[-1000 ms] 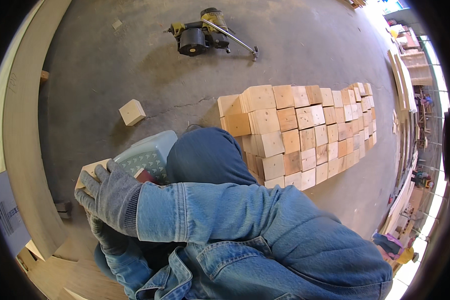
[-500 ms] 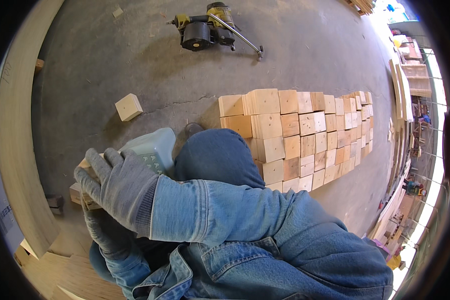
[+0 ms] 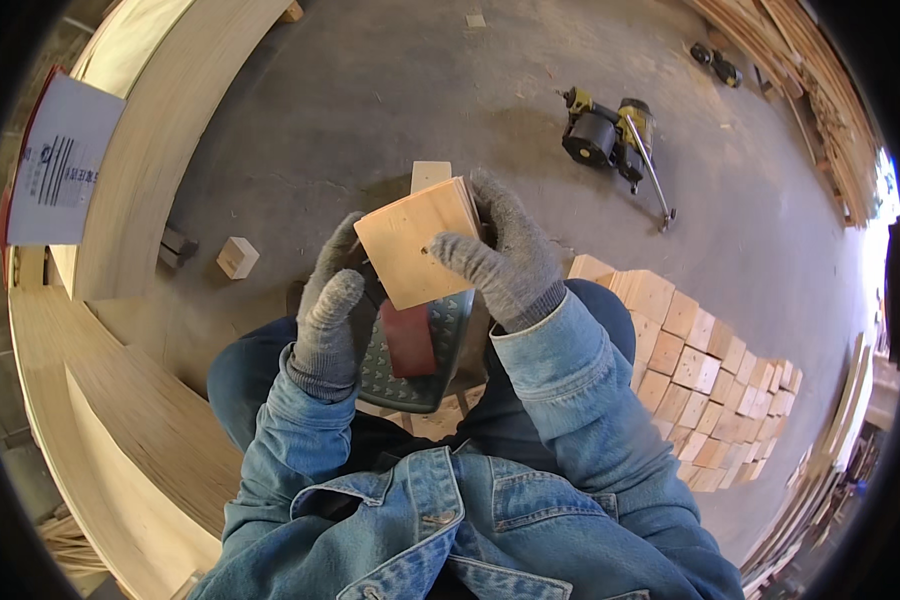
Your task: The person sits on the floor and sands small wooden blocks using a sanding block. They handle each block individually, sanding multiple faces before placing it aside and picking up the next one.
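A square wooden block (image 3: 417, 240) with thin layered edges is held above my lap by my gloved right hand (image 3: 505, 255). That hand's thumb presses on the front face, while its fingers wrap the right edge. My gloved left hand (image 3: 327, 315) is at the block's left edge, thumb and fingers apart; whether its fingertips touch the block is hidden. Below, between my knees, stands a dark green plastic stool (image 3: 372, 378) with a bumpy top. On it lies a flat reddish rectangular piece (image 3: 408, 343). Another pale wooden piece (image 3: 431, 174) shows just behind the block.
Stacked wooden blocks (image 3: 710, 385) stand on the floor at right. A yellow and black coil nailer (image 3: 610, 140) lies at far right. One loose block (image 3: 238, 257) sits at left, near long wooden boards (image 3: 155, 140) and a printed box (image 3: 65, 165). More lumber (image 3: 810, 90) lies far right.
My view has turned leftward. Both hands have moved from the far left to in front of me, and the block is now raised in my right hand.
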Demonstrator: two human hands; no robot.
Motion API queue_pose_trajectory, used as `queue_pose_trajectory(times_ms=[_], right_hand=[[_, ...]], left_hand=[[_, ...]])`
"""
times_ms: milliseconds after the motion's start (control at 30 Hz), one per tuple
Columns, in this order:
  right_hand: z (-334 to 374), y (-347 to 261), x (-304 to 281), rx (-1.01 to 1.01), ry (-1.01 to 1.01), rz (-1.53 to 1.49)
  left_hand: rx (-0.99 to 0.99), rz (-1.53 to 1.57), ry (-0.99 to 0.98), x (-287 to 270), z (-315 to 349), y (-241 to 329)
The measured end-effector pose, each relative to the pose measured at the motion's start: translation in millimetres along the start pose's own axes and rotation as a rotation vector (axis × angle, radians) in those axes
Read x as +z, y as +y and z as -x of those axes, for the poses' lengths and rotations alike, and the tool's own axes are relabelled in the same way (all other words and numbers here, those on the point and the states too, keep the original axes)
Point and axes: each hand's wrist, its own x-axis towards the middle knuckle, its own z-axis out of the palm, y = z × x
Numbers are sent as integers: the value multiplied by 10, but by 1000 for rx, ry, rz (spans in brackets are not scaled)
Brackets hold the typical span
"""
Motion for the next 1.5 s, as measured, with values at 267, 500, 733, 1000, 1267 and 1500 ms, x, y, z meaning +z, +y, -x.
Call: queue_pose_trajectory(times_ms=[267, 500, 733, 1000, 1267, 1500], right_hand=[[-70, 63, 153, 47, -222, -195], [5, 60, 235, -64, -338, -97], [-14, 16, 382, 22, -375, 3], [-150, 300, 353, -85, -454, -40], [-28, 148, 517, 157, -386, 139], [-58, 331, 360, 262, -300, -222]], left_hand=[[-52, -16, 19, -78, 146, 66], [297, -360, 121, -194, 287, 93], [284, -376, 155, -406, 397, 119], [116, -58, 264, -412, 441, 314], [163, -233, 303, -320, 454, 338], [228, 2, 206, -329, 465, 321]])
